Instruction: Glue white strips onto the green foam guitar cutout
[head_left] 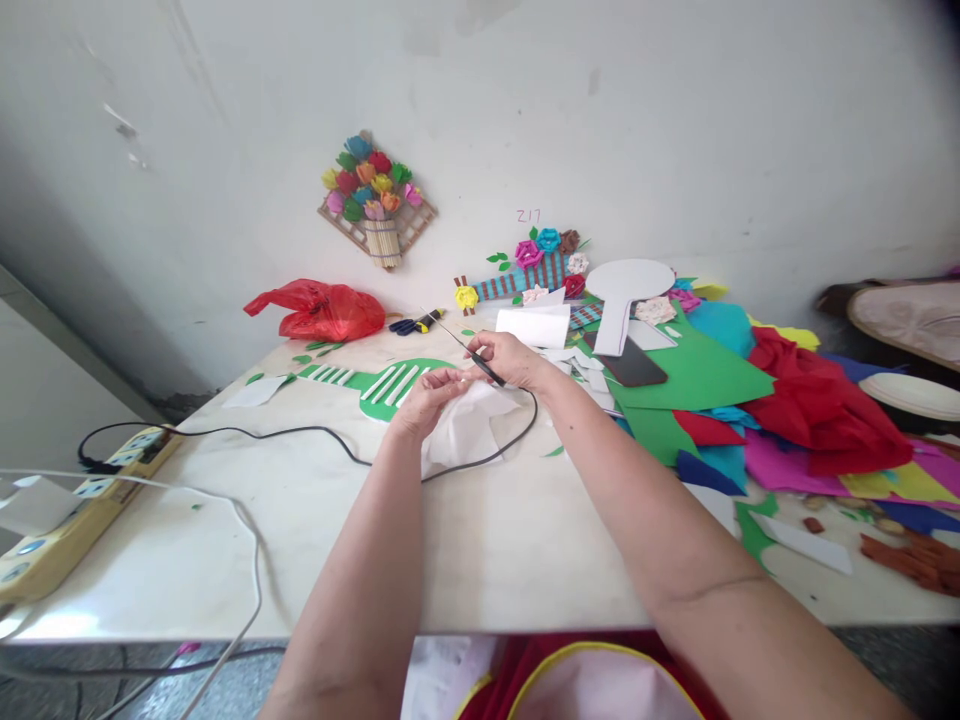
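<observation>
In my right hand (510, 360) is a corded soldering iron (489, 370), its fingers closed round the black handle. The thin metal shaft points up and to the left, and a black cord loops down from the handle. My left hand (433, 398) pinches a thin white sheet (461, 430), cloth or paper, that hangs onto the table below both hands. The two hands are close together, so the exact pinch is partly hidden. Just left of them lies a green guitar-shaped cutout (382, 388) with white strips across it.
A red plastic bag (330, 312) and black-and-yellow pliers (417, 323) lie at the back. To the right are a white paddle-shaped cutout (628, 280), a dark phone (628, 360) and heaped coloured sheets (817, 400). A power strip (97, 500) with cords runs along the left edge.
</observation>
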